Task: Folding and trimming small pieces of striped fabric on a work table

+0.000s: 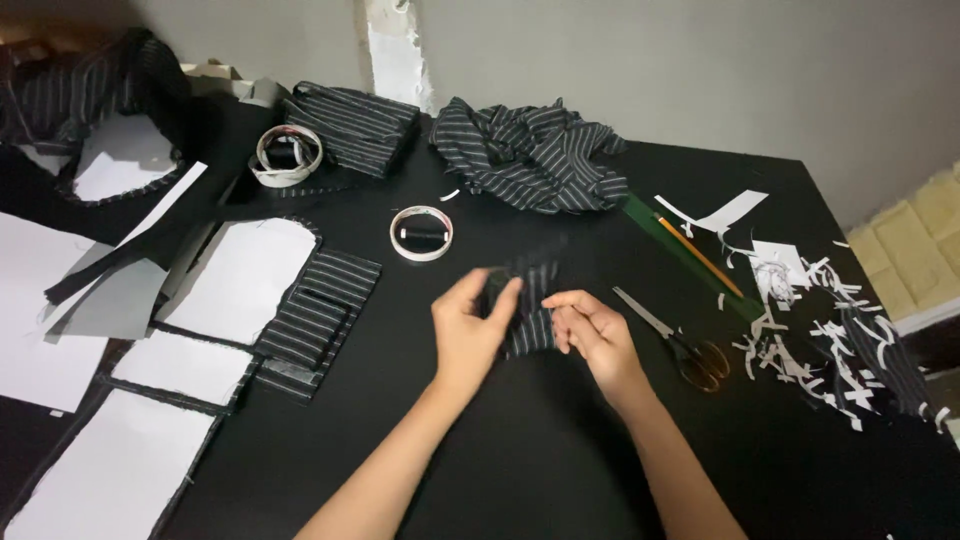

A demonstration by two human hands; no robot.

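Here, at the far left of the black table (520, 470) lie white paper pattern pieces (240, 275), some backed with black striped cloth, and near them a flat stack of folded striped pieces (320, 320). Farther back stands a roll of white tape (287, 157) and a folded striped bundle (352, 125). A second ring of white tape with a black thread spool inside (421, 233) lies just beyond the hands.

In the middle, the left hand (468, 330) is closed on the upper left edge of a small striped fabric piece (530, 305), thumb on top and fingers beneath. The right hand (592, 335) pinches the right edge of the same piece with curled fingers. The piece is held between both hands, just over the table surface.

Behind it a crumpled heap of striped cloth (530, 155) rests. To the right of the right hand lie scissors (675, 340), then a green ruler (690, 255) and a pencil (700, 255) side by side. At the far right many white paper scraps (810, 320) are scattered.
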